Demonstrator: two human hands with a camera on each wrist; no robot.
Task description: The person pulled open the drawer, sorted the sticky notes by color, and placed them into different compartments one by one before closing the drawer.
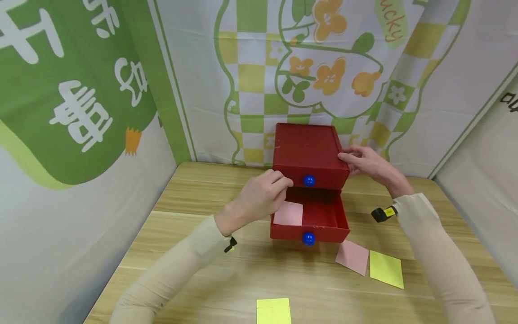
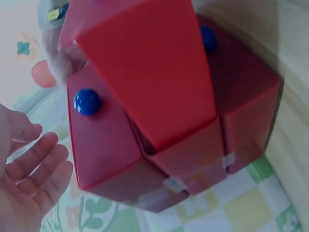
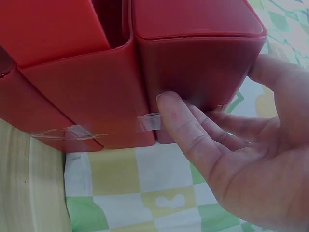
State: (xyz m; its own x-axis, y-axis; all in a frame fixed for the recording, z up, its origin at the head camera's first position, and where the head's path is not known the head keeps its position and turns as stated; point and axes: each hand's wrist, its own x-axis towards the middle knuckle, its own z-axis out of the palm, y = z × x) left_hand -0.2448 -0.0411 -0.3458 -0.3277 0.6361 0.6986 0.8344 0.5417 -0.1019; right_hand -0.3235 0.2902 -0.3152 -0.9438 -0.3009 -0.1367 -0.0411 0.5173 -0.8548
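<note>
A red cabinet of stacked drawers (image 1: 305, 141) stands against the back curtain, its top drawer with a blue knob (image 1: 309, 181) closed. Below it, the middle drawer (image 1: 328, 213) is pulled out, and a pink sticky note (image 1: 291, 213) lies in its left part. My left hand (image 1: 265, 193) is by the cabinet's upper left front corner; in the left wrist view its loosely bent fingers (image 2: 48, 169) hold nothing and look apart from the cabinet. At the upper right side, my right hand (image 1: 366, 164) rests its fingers (image 3: 181, 125) against the cabinet's top unit.
On the wooden table (image 1: 194, 270), a pink note (image 1: 352, 257) and a yellow note (image 1: 386, 269) lie right of the open drawer. Another yellow note (image 1: 274, 311) is at the near edge of view. Printed curtains (image 1: 198, 90) enclose the table at the back and sides.
</note>
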